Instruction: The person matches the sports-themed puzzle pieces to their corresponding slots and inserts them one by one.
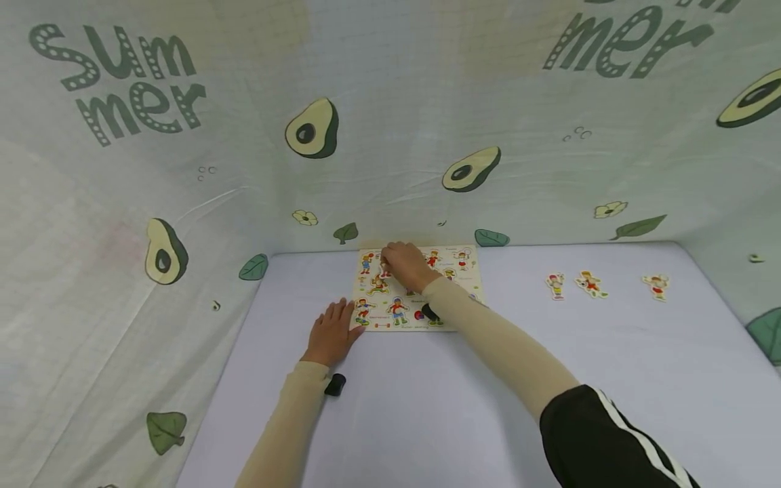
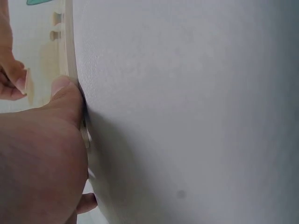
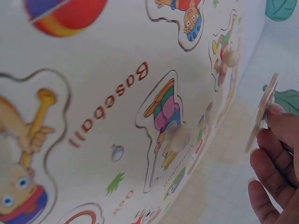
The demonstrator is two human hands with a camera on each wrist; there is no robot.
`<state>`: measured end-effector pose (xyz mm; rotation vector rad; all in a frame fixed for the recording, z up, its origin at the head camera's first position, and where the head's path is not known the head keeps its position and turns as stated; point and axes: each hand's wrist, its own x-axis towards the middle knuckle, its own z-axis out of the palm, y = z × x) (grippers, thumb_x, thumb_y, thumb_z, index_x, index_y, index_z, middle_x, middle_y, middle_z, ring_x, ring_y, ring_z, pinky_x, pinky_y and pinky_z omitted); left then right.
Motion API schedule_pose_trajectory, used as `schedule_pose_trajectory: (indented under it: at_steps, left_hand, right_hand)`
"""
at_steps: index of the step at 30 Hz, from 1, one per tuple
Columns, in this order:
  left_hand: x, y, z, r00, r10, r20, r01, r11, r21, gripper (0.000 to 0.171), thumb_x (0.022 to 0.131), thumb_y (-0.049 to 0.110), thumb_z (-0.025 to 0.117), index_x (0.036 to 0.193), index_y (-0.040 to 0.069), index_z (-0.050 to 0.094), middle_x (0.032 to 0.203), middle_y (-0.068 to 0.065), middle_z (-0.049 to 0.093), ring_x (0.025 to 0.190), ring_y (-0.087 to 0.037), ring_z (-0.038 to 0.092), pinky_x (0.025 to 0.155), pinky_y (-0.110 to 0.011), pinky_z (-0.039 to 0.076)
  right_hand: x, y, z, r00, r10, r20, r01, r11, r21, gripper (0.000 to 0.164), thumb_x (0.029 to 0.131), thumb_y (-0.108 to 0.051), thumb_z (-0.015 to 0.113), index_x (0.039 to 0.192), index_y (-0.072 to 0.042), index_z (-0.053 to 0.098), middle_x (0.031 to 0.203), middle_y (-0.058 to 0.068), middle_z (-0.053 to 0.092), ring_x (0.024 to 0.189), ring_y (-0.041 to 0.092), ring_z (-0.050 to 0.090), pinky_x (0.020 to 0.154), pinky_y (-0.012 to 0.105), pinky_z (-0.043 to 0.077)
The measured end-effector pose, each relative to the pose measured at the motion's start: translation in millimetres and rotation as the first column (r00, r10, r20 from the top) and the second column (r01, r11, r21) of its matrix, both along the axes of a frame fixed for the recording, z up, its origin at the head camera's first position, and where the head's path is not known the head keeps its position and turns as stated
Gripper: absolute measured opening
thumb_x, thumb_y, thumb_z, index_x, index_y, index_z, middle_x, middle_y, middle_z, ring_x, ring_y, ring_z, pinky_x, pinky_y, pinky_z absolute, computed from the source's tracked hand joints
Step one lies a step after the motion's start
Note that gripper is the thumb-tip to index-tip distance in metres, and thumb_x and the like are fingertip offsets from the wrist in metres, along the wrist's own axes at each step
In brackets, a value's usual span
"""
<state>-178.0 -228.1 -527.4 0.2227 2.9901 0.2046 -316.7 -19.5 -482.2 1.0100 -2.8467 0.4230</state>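
A wooden puzzle board (image 1: 381, 325) with printed sports figures lies at the table's far edge. My right hand (image 1: 405, 264) is over its upper left part. Seen from the right wrist, that hand pinches a thin wooden puzzle piece (image 3: 261, 114), held edge-on and apart from the board, so its picture is hidden. With fingers extended, my left hand (image 1: 331, 333) rests at the board's lower left corner. Its thumb (image 2: 65, 93) touches the board's edge in the left wrist view. A golf figure piece (image 3: 166, 121) with a round knob sits in its recess.
On the white table (image 1: 390, 407), three loose puzzle pieces lie right of the board: one piece (image 1: 556, 286), a soccer figure (image 1: 590, 285) and another (image 1: 657, 287) farther right. An avocado-print cloth (image 1: 390, 135) hangs behind the table.
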Motion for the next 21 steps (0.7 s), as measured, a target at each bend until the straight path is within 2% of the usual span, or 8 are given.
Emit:
schedule_pose_trajectory:
  at_steps: [8,14,21]
  left_hand:
    - [-1.2,0,-4.0,1.0,0.005,-0.001,-0.005,1.0,-0.024,0.069,0.11,0.044,0.055,0.163,0.004,0.037,0.169,-0.022,0.033,0.156,-0.044,0.031,0.122,-0.064,0.033]
    - [-2.2,2,-2.1,1.0,0.001,0.004,-0.001,1.0,-0.011,0.068,0.11,0.042,0.056,0.162,0.003,0.038,0.169,-0.023,0.034,0.155,-0.045,0.032,0.122,-0.064,0.034]
    - [0.0,1,-0.9,1.0,0.01,0.008,-0.01,1.0,-0.007,0.068,0.11,0.041,0.056,0.161,0.001,0.038,0.168,-0.024,0.035,0.155,-0.045,0.032,0.122,-0.063,0.033]
  right_hand:
    - [-11.5,-14,-5.6,1.0,-0.02,0.005,0.02,1.0,-0.001,0.012,0.105,-0.018,0.069,0.111,-0.008,0.071,0.111,0.008,0.072,0.106,0.026,0.068,0.094,0.043,0.055]
    - [-17.3,-23,-5.1,1.0,-0.023,0.015,0.023,1.0,0.016,0.012,0.105,-0.018,0.069,0.111,-0.008,0.073,0.111,0.008,0.072,0.108,0.028,0.069,0.098,0.045,0.055]
    - [-20.1,-43,-5.4,0.999,-0.031,0.033,0.028,0.996,0.083,0.014,0.107,-0.021,0.067,0.111,-0.009,0.074,0.113,0.007,0.073,0.111,0.027,0.069,0.102,0.044,0.054]
